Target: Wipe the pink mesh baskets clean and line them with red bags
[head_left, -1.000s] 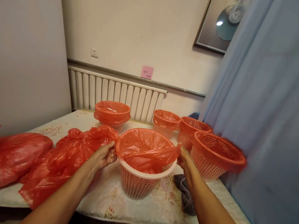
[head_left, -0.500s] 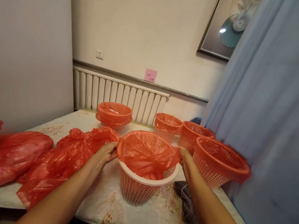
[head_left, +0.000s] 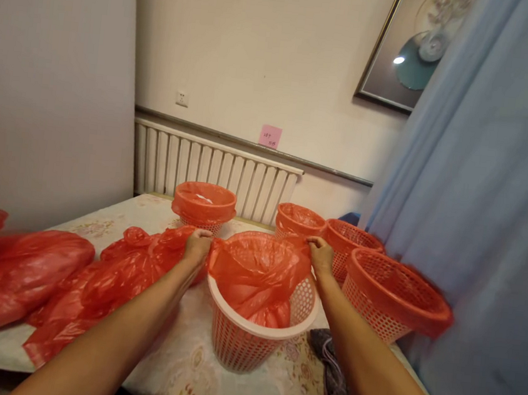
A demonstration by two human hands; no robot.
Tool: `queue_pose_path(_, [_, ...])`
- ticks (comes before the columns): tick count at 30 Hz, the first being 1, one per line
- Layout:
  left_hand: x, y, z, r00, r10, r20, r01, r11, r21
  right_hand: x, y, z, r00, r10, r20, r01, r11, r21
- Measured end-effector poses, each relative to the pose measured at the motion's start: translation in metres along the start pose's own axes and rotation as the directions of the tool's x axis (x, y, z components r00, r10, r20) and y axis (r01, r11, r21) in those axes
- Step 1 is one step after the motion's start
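As fingers (head_left: 316, 242) of both hands (head_left: 197, 247) (head_left: 323, 258) grip it, a red bag (head_left: 258, 278) sags inside the pale basket (head_left: 257, 329)

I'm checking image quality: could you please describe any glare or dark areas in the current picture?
Head view: a bright glare spot on the framed picture; head view: soft highlights on the red bag in the front basket; head view: the upper right corner darkens beside the curtain.
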State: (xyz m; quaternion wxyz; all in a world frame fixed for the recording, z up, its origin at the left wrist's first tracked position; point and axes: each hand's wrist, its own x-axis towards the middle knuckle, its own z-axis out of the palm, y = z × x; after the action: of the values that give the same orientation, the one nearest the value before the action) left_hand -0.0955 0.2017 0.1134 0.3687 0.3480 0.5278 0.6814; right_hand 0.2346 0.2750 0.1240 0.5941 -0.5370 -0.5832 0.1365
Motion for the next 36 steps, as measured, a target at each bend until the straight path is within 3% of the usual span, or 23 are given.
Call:
queue_pose_path(4, [0.01,0.013,-0.007,0.968,0.239,-0.076,-0.215,0.948,0.236,0.0,-0.013,-0.008,0.989,-0.139,-0.057,0.136,0.989,-0.058])
queue_pose_path(7, [0.015,0.026,-0.014,0.927,0.366,-0.08,-0.313,0.875,0.37,0.001,-0.019,-0.018,0.978,-0.192,-0.085,0.183,0.978,-0.102])
queue_pose_path(12, [0.025,0.042,-0.025,0.882,0.464,-0.086,-0.36,0.78,0.512,0.005,-0.019,-0.03,0.968,-0.188,-0.167,0.158,0.971,-0.176])
queue_pose_path(16, [0.032,0.047,-0.024,0.864,0.495,-0.093,-0.365,0.742,0.562,0.006,-0.018,-0.025,0.97,-0.155,-0.185,0.114,0.97,-0.213])
queue_pose_path(21, [0.036,0.052,-0.007,0.882,0.468,-0.061,-0.351,0.736,0.579,0.007,-0.013,0.0,0.994,-0.09,-0.055,0.076,0.971,-0.226])
queue_pose_path(26, [0.04,0.053,0.005,0.941,0.335,0.047,-0.298,0.758,0.58,0.01,-0.006,0.027,0.994,-0.015,0.105,0.037,0.977,-0.212])
queue_pose_path(32, [0.048,0.044,0.006,0.986,0.109,0.126,-0.161,0.809,0.566,0.018,0.001,0.043,0.973,0.067,0.222,-0.02,0.978,-0.207])
queue_pose_path(36, [0.059,0.036,0.0,0.989,0.093,0.117,-0.138,0.872,0.47,0.029,0.004,0.051,0.972,0.082,0.221,-0.032,0.975,-0.22])
